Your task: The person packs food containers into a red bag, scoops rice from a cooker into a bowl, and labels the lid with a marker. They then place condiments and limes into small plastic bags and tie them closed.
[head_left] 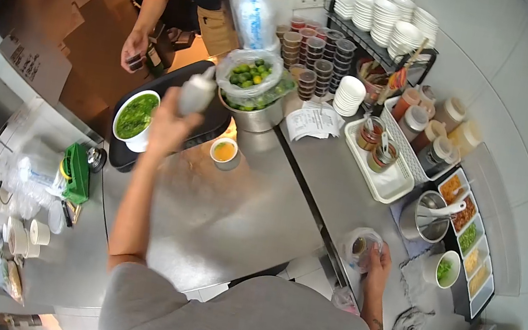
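My left hand (172, 124) is closed around a pale squeeze bottle (198, 94), its nozzle pointing up and away, a little blurred. Just left of that hand stands a white bowl of chopped greens (136, 116) on a black tray (115, 154). To its right is a small cup of orange liquid (224, 152) on the steel counter. Over by the right-hand counter, my right hand (378, 266) grips a clear plastic bag (363, 235). Something small and dark shows inside the bag; I cannot make out its kind.
A pot with limes (250, 76) sits behind the tray. Lidded sauce cups (316, 56), a white basket with jars (381, 187), squeeze bottles (431, 133) and a topping rack (472, 246) line the right side. Beyond the tray, another person's hand (134, 51) holds a dark object.
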Demonstrator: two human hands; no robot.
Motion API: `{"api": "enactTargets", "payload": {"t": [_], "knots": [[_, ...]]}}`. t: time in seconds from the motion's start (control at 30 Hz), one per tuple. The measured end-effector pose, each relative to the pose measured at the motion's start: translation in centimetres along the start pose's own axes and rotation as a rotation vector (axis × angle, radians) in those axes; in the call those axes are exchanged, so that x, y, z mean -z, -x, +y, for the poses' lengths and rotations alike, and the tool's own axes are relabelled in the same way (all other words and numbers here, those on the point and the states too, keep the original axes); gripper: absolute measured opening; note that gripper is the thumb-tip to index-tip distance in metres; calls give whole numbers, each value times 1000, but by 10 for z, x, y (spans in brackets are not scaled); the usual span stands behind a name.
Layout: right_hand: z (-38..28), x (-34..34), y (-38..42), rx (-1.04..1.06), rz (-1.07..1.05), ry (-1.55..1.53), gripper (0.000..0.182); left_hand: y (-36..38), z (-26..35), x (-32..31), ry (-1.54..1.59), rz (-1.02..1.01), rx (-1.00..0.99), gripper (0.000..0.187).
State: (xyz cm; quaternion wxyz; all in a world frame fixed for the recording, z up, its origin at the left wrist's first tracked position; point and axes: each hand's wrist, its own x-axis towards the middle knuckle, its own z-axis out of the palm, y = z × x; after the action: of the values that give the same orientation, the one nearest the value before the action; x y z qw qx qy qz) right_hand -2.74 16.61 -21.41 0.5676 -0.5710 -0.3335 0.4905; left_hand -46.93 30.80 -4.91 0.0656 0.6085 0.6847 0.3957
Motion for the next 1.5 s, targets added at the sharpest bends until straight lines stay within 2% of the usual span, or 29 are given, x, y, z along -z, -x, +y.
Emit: {"api": "enactTargets", "payload": {"t": [0.03,0.1,0.13,0.27,0.37,0.47,0.5,0.53,0.6,0.63,0.7,0.8,0.87,0.93,0.97,1.0,1.03,1.1,1.13,1.17,1.2,1.27,1.3,1.37,1.5], "knots": [[1,-2,-1,2,-2,3,23,-8,-34,27,-274,36,-32,45],[4,1,-6,-1,-40,50,23,-29,-89,74,-857,-126,154,47],[6,0,-6,-6,-59,75,23,-33,-105,91,-1009,-156,175,51],[-2,-18,-6,-13,-43,109,23,-64,-143,128,-1321,-559,418,40],[-5,-20,-8,-15,-34,157,23,-66,-184,126,-1290,-218,276,38],[-5,-12,-12,-24,-38,179,23,-55,-170,117,-1219,-280,232,30],[-1,-9,-13,-25,-26,160,23,-51,-154,115,-1181,-386,330,34],[0,-6,-12,-26,-11,139,23,-48,-177,120,-1200,-448,290,42],[-8,-7,-7,-64,48,99,21,-24,-110,119,-1130,-327,500,59],[-12,-5,-4,-81,90,77,21,-29,-130,125,-1087,-411,552,61],[-7,6,-5,-94,84,0,21,-34,-207,129,-943,-202,653,52],[-13,12,5,-89,66,-168,23,-23,-248,119,-409,-48,587,47],[-16,12,5,-47,71,-200,28,-5,-218,89,109,-75,441,47],[-2,21,3,-30,53,-160,33,15,-124,39,491,-213,208,70],[5,25,3,-40,39,-132,35,23,-68,17,595,-299,269,71],[7,26,2,-25,50,-72,36,26,-28,-13,742,-384,170,71],[8,25,2,-17,58,-11,37,19,-10,-44,673,-543,8,72],[-1,20,7,6,77,168,37,34,86,-88,719,-685,-48,74],[11,25,3,75,113,290,36,29,88,-146,757,-776,-181,72],[33,31,-6,142,148,412,35,47,136,-158,842,-783,-136,72],[45,36,-11,209,182,536,34,55,155,-194,751,-650,-297,72],[45,36,-7,262,215,587,32,70,189,-250,613,-488,-533,68],[44,34,-5,289,232,613,31,81,204,-262,604,-463,-536,65],[32,30,2,177,201,466,32,99,219,-285,564,-408,-536,62],[1,14,20,-18,186,158,30,117,206,-333,436,-319,-477,62]]}}
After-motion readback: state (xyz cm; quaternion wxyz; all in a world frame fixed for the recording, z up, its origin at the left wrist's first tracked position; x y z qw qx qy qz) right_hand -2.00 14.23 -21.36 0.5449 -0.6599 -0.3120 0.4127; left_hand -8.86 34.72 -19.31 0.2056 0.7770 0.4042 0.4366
